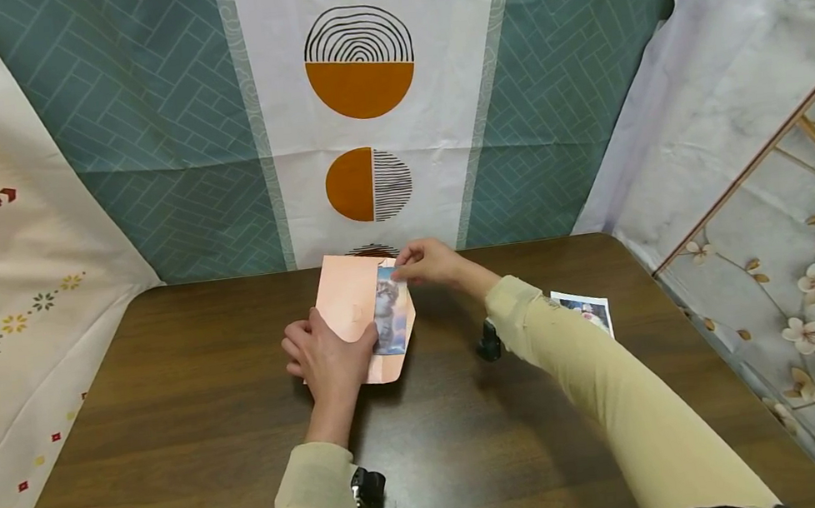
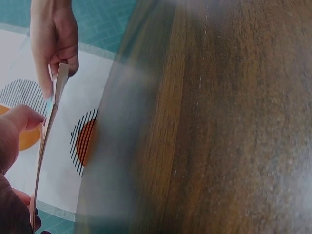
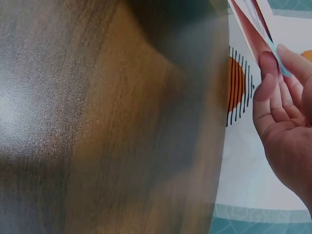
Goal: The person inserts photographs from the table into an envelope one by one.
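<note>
A pink envelope (image 1: 344, 290) with its flap spread open is held up over the far part of the table. My left hand (image 1: 328, 355) grips it from the near left, thumb across the front and fingers behind. Along the flap side lies a photo card (image 1: 389, 310) with a grey furry animal on a blue background, its near end beside my left thumb. My right hand (image 1: 435, 263) pinches the card's far right corner. In the left wrist view the envelope (image 2: 41, 161) appears edge-on; in the right wrist view a gap shows between envelope (image 3: 248, 31) and card (image 3: 280, 61).
Another photo card (image 1: 591, 308) lies on the table's right side, partly behind my right sleeve (image 1: 579, 368). The brown wooden table (image 1: 192, 413) ends at a patterned cloth backdrop (image 1: 364, 133). Each wrist carries a small black camera.
</note>
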The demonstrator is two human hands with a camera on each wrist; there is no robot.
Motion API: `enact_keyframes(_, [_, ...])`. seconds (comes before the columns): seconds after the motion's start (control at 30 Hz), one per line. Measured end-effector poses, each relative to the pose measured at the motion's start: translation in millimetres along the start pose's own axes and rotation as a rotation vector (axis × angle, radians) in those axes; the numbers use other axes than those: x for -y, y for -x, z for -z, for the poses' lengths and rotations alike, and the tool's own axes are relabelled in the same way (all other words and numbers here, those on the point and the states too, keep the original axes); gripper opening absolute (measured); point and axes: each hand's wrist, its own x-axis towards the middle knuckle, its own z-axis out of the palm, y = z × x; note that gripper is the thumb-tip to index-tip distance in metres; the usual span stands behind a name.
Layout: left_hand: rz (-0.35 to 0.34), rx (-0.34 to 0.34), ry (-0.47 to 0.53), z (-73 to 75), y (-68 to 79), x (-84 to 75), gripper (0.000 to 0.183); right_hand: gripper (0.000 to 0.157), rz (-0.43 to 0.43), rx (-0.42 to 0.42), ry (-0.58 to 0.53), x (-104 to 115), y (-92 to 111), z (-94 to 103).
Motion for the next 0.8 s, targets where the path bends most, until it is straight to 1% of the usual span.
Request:
enact_keyframes(0.2, [0.003,-0.007,0.005,2.2,-2.8,1.2,0.091,0.023,-0.043,0.057,-0.154,-6.5,5.5,9.0])
enact_keyframes(0.3, [0.002,-0.009,0.008,2.9,-3.8,2.3,0.091,0.024,-0.055,0.071,-0.193,-10.1,9.0,10.4])
enact_keyframes(0.4, [0.006,-0.007,0.002,3.3,-4.5,3.1,0.091,0.025,-0.061,0.085,-0.203,-11.5,9.9,8.6])
enact_keyframes(0.5, [0.008,-0.004,-0.005,4.0,-4.5,3.2,0.091,0.025,-0.064,0.087,-0.191,-11.7,8.1,5.6])
enact_keyframes(0.7, [0.0,0.002,-0.012,4.7,-2.8,2.2,0.092,0.019,-0.092,0.054,-0.188,-7.9,3.4,-0.9])
enact_keyframes(0.8, [-0.003,0.001,-0.015,4.9,-2.0,1.5,0.092,0.017,-0.087,0.042,-0.178,-4.4,1.7,-3.9])
